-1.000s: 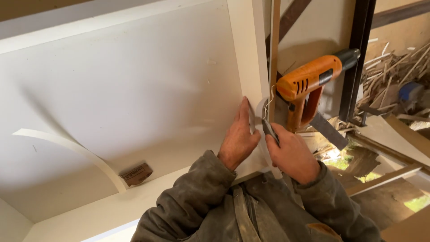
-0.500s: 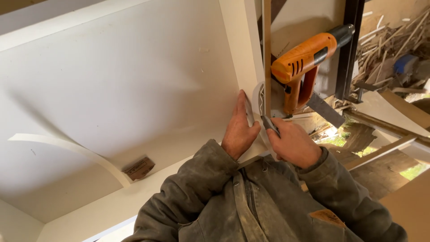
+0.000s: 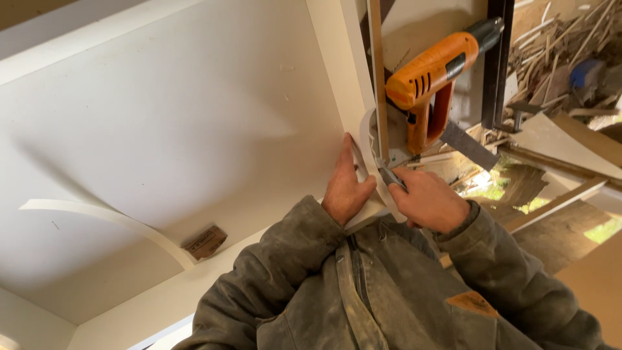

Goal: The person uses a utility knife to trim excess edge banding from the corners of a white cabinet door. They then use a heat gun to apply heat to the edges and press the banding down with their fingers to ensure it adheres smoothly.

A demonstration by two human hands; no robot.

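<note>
White cabinet panels [image 3: 162, 110] fill the space left of the hands, and a heap of wood offcuts [image 3: 557, 58] lies well beyond them to the right; the left hand [image 3: 346, 185] presses flat, fingers extended, against the panel edge [image 3: 337, 58], holding down a white edge-banding strip [image 3: 368, 139] that curls off just beside its fingertips; the right hand [image 3: 427, 198] is clenched around a small grey blade tool [image 3: 391, 176], its tip touching the strip; an orange heat gun [image 3: 431, 78] rests just above the right hand; a loose curved strip [image 3: 110, 220] and a small sanding block [image 3: 206, 242] lie well to the left of the left hand.
</note>
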